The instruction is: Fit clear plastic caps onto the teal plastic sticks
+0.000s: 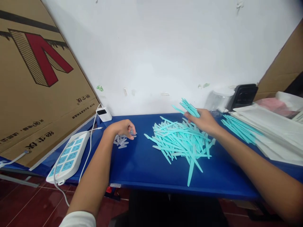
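My left hand (125,128) is closed in a pinch at the left of the blue table, with a small clear plastic piece (134,136) at its fingertips. Below and beside those fingers lies a little heap of similar clear pieces (121,142). My right hand (205,120) is wrapped round a bundle of slim turquoise plastic sticks (189,107), shaped like eyebrow razors; one juts out to the left. Beneath this hand spreads a large loose pile of the same turquoise sticks (181,140), pointing in many directions.
More turquoise sticks (241,128) lie in a row at right, beside white sheets or bags (279,132). A clear jar (219,100) and a black holder (245,94) stand behind. At left are a power strip (68,157), cables, a white device (104,114) and a large cardboard box (35,110).
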`<state>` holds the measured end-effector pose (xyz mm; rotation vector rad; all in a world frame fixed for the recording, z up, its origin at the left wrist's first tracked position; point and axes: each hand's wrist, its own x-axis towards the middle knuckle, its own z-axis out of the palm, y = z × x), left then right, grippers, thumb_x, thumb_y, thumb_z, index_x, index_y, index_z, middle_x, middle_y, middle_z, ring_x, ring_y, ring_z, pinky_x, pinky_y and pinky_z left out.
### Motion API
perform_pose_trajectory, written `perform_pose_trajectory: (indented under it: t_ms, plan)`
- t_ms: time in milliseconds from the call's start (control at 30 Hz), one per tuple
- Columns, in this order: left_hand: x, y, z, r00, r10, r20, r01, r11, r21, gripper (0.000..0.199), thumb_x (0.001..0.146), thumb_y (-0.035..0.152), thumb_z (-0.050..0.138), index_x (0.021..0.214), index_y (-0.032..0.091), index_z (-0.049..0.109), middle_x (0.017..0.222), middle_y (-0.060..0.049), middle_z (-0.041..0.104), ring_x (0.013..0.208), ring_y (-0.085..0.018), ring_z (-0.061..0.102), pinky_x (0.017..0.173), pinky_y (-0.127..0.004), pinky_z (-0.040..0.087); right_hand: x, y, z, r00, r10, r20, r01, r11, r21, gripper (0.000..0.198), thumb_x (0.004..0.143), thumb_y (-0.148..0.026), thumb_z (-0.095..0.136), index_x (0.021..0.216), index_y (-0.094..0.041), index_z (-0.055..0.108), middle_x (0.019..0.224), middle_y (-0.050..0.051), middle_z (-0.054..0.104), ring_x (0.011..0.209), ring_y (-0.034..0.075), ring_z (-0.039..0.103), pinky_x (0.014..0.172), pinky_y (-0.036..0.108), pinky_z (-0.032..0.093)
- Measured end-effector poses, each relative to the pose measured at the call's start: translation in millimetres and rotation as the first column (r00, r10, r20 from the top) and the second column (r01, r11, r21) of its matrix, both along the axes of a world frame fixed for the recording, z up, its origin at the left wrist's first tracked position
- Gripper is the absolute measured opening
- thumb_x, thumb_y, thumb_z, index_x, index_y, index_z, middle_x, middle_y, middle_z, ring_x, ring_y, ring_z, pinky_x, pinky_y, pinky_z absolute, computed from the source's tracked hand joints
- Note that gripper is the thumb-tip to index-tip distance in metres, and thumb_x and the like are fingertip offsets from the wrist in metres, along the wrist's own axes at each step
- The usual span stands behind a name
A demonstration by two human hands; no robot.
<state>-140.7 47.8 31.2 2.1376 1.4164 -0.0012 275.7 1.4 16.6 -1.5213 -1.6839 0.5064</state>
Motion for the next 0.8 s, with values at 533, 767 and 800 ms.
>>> perform_pose_trajectory:
  t_ms: [533, 767, 800]
  plan:
    - [83.3, -17.5, -22.3, 0.611, 0.0, 0.791, -0.131, 0.986, 0.101, 0.05, 0.079, 0.048, 0.085, 0.113, 0.014, 0.073, 0.087, -0.008, 0.075, 0.072, -0.017, 0.071, 0.067, -0.029, 0.056, -14.4, -15.3, 7.5, 0.98, 0.194, -0.047, -0.197, 0.979, -0.054, 0.038, 0.089, -0.054, 0.067, 0.069, -0.022, 0.069, 0.095, 0.008, 0.077, 0.093, 0.029, 0.069, 0.086, 0.039, 0.048]
    - [113.0, -26.8, -35.3, 0.404, 0.143, 0.903, -0.264, 0.964, -0.035, 0.055, 0.072, 0.051, 0.09, 0.106, 0.01, 0.076, 0.096, -0.016, 0.08, 0.079, -0.023, 0.077, 0.061, -0.03, 0.06, -14.6, -18.7, 10.4, 0.931, 0.364, -0.03, -0.366, 0.929, -0.057, 0.037, 0.085, -0.053, 0.07, 0.064, -0.022, 0.07, 0.09, 0.007, 0.077, 0.095, 0.029, 0.069, 0.086, 0.038, 0.049]
    - [114.1, -28.0, -34.8, 0.402, 0.148, 0.903, -0.28, 0.96, -0.033, 0.054, 0.072, 0.051, 0.09, 0.105, 0.01, 0.077, 0.097, -0.016, 0.081, 0.077, -0.023, 0.077, 0.059, -0.029, 0.059, -14.2, -18.8, 10.7, 0.925, 0.378, -0.027, -0.379, 0.923, -0.062, 0.037, 0.084, -0.053, 0.071, 0.064, -0.022, 0.071, 0.086, 0.006, 0.076, 0.093, 0.029, 0.069, 0.085, 0.037, 0.049]
